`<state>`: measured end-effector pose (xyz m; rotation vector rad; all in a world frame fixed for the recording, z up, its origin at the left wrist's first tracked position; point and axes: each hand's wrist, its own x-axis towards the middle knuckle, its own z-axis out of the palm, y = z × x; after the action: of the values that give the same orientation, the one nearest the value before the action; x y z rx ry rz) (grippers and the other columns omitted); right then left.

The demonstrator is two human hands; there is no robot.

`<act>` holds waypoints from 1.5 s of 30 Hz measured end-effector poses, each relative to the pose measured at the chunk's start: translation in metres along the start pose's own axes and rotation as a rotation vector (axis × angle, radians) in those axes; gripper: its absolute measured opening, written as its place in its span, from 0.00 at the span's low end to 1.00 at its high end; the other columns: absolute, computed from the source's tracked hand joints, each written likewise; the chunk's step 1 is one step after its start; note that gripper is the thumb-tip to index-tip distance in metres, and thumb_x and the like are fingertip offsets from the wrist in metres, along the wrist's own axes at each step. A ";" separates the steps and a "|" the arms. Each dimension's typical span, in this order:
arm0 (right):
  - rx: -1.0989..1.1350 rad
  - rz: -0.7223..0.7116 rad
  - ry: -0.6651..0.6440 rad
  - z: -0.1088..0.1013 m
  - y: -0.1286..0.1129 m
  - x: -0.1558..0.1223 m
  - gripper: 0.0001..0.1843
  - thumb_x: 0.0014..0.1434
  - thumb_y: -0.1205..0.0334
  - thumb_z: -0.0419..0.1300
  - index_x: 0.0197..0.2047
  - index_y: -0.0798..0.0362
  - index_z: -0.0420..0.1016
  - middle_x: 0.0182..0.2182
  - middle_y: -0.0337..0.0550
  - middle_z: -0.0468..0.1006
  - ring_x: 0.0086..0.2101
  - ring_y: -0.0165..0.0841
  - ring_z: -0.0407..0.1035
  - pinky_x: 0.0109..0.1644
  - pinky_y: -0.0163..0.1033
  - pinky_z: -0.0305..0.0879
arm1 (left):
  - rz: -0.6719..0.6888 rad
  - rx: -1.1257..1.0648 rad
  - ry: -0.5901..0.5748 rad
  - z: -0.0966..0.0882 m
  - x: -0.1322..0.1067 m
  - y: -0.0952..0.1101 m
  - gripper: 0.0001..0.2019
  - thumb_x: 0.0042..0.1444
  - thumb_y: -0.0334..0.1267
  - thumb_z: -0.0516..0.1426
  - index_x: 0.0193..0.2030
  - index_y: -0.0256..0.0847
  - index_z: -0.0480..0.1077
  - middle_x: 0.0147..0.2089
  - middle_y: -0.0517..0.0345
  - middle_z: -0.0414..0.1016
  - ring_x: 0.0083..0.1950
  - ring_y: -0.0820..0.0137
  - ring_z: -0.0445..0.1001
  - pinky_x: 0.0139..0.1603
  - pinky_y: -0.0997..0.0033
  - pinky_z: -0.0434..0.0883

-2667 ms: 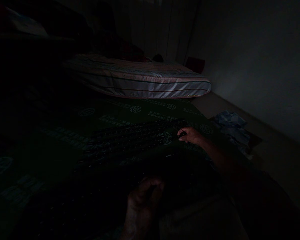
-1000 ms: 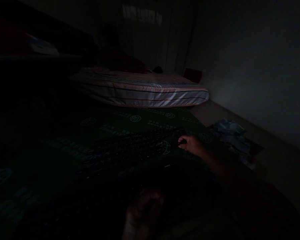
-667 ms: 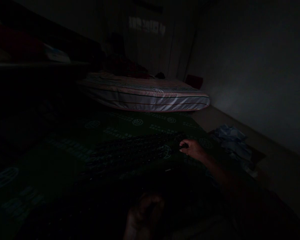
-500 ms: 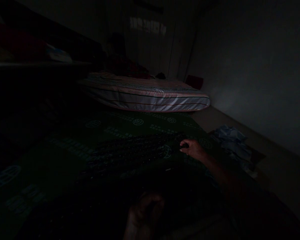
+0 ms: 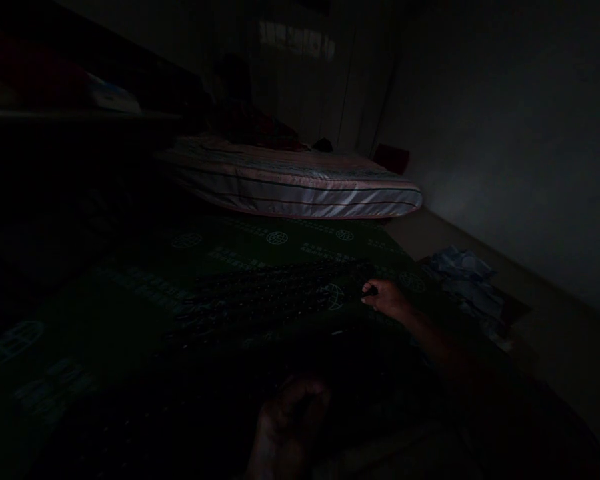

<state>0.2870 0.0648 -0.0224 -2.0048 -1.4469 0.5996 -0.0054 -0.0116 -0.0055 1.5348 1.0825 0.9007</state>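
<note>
The room is very dark. A black cloth with small pale dots [image 5: 260,293] lies in long folds or strips on a green mat [image 5: 145,267] printed with pale globes and lettering. At the right end of the cloth is my right hand [image 5: 387,298], its thumb and fingers pinched on something dark, apparently the cloth, though the grip is hard to see. My left hand [image 5: 290,413] is low in the middle, over the near dark part of the cloth. Its fingers curl closed, and whatever is in them is lost in shadow.
Beyond the mat lies a mattress [image 5: 300,190] with a striped cover. Crumpled pale blue cloth [image 5: 463,273] rests on the floor at the right, beside a bare wall [image 5: 520,167]. A shelf edge [image 5: 80,115] with items on it runs along the left.
The view has tipped slightly downward, so the background sits a little higher. Both hands keep nearly the same place and closed pose.
</note>
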 end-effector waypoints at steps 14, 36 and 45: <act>0.028 0.059 -0.050 0.002 0.005 -0.003 0.10 0.43 0.66 0.63 0.32 0.54 0.70 0.14 0.28 0.64 0.16 0.24 0.59 0.21 0.29 0.53 | 0.034 -0.009 -0.064 -0.003 0.001 0.002 0.03 0.47 0.37 0.59 0.27 0.42 0.74 0.32 0.59 0.76 0.34 0.71 0.75 0.34 0.78 0.71; 0.061 -0.007 -0.177 -0.003 0.012 0.001 0.16 0.45 0.68 0.61 0.40 0.56 0.73 0.14 0.29 0.64 0.16 0.23 0.59 0.20 0.27 0.53 | 0.097 0.055 -0.071 -0.003 0.003 -0.001 0.03 0.47 0.36 0.58 0.27 0.43 0.74 0.33 0.60 0.77 0.35 0.71 0.75 0.35 0.79 0.72; 0.061 -0.009 -0.150 -0.002 0.011 0.004 0.13 0.44 0.66 0.62 0.37 0.55 0.72 0.14 0.29 0.64 0.16 0.23 0.60 0.21 0.28 0.53 | 0.068 0.047 -0.070 -0.003 0.002 -0.001 0.04 0.49 0.36 0.58 0.27 0.43 0.74 0.33 0.60 0.76 0.35 0.72 0.74 0.34 0.80 0.71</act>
<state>0.2971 0.0660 -0.0283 -1.9400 -1.5043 0.7954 -0.0080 -0.0090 -0.0060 1.6387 1.0132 0.8663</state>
